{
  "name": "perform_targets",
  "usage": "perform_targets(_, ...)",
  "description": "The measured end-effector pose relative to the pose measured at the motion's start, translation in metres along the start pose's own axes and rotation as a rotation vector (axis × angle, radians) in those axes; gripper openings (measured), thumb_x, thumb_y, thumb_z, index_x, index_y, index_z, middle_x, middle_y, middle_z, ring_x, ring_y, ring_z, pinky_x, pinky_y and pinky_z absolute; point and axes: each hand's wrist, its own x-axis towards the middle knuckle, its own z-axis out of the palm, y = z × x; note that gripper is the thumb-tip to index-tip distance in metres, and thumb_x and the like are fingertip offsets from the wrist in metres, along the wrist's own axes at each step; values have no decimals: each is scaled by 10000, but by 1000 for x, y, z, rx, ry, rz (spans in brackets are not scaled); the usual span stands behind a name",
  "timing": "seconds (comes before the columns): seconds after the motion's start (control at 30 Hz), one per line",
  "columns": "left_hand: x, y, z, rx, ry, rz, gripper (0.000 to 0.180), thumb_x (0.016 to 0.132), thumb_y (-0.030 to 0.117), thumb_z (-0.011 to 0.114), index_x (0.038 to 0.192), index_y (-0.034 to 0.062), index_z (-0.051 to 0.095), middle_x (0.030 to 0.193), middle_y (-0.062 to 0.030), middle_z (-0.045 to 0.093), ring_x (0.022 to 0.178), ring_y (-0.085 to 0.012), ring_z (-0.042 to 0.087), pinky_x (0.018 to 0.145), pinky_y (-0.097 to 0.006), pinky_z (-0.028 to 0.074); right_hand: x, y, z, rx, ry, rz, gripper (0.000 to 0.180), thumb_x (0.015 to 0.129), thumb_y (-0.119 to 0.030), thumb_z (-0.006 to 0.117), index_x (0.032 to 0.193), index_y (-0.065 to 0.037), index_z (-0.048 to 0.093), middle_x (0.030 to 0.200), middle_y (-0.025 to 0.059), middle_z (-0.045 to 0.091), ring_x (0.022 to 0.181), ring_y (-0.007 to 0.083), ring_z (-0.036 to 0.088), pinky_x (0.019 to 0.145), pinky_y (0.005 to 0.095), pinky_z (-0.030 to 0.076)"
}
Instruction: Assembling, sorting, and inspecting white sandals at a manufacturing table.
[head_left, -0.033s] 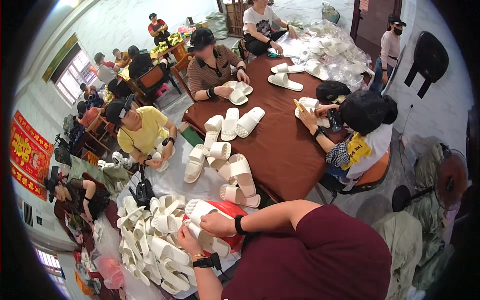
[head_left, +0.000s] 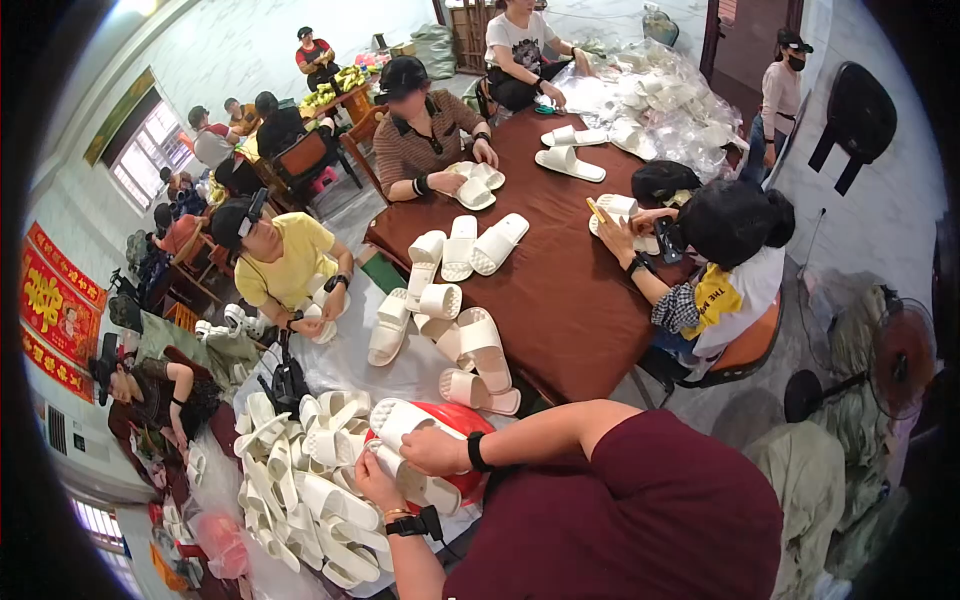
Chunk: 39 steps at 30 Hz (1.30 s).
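Note:
A pair of white slide slippers (head_left: 398, 418) lies under my hands at the right edge of a large heap of similar slippers (head_left: 325, 495). My right hand (head_left: 436, 451) comes in from the right with a black wristband, its fingers closed at the slippers' side. My left hand (head_left: 376, 482), below it, has its fingertips pinched on the edge of the lower slipper. The fingers partly cover where the two slippers meet. Beneath them shows a red plastic bag (head_left: 468, 420).
Several loose slippers (head_left: 480, 350) lie between the heap and the brown-covered table (head_left: 565, 290). Across it, co-workers handle slippers; one in yellow (head_left: 290, 255) sits left. A black bag (head_left: 288, 380) stands behind the heap. A fan (head_left: 900, 355) and grey-green sacks (head_left: 810, 480) are at right.

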Motion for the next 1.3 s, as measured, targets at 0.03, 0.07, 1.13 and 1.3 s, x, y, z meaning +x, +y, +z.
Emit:
perform_targets(0.03, -1, 3, 1, 0, 12, 1, 252, 936, 179, 520, 993, -31, 647, 869, -45, 625, 783, -123, 534, 749, -274, 442, 3, -2, 4, -16, -209, 118, 221, 799, -217, 619, 836, -1, 593, 790, 162, 629, 708, 332, 635, 608, 435, 502)
perform_targets(0.07, -2, 6, 2, 2, 8, 3, 252, 936, 179, 520, 993, -31, 647, 869, -45, 625, 783, -123, 534, 749, -274, 442, 0, -3, 7, -15, -205, 121, 221, 799, -217, 619, 836, -1, 593, 790, 162, 629, 708, 332, 635, 608, 435, 502)
perform_targets(1.13, -71, -21, 4, 676, 77, 404, 326, 770, 246, 696, 1027, 51, 652, 1109, -139, 578, 1070, -322, 512, 943, -426, 387, 106, 160, -18, 75, -52, 508, 355, 714, -328, 622, 835, -5, 709, 858, 237, 660, 832, 358, 653, 774, 424, 504)
perform_targets(1.3, -70, -23, -2, 695, 77, 389, 292, 762, 230, 692, 1005, 74, 654, 1111, -134, 574, 1061, -331, 520, 923, -445, 404, 183, 101, -36, 563, -278, 511, 650, 773, -289, 675, 1261, 95, 484, 846, 141, 673, 621, 171, 651, 548, 293, 531)
